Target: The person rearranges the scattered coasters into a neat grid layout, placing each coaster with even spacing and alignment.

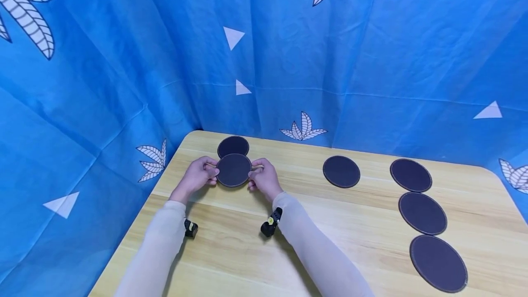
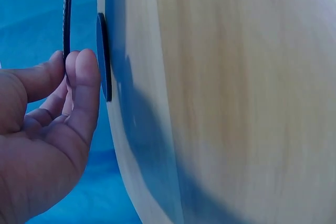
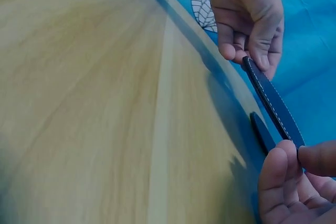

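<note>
A dark round coaster with a stitched edge is held above the table between both hands. My left hand pinches its left edge with thumb and fingers, and my right hand pinches the right edge. In the left wrist view the left hand grips the coaster's rim, seen edge-on. The right wrist view has the coaster tilted between the left hand and the right hand. Behind it another coaster lies flat near the table's back left corner.
On the wooden table one coaster lies right of the middle. Three more form a column at the right: a back one, a middle one and a front one. A blue curtain hangs behind and at the left.
</note>
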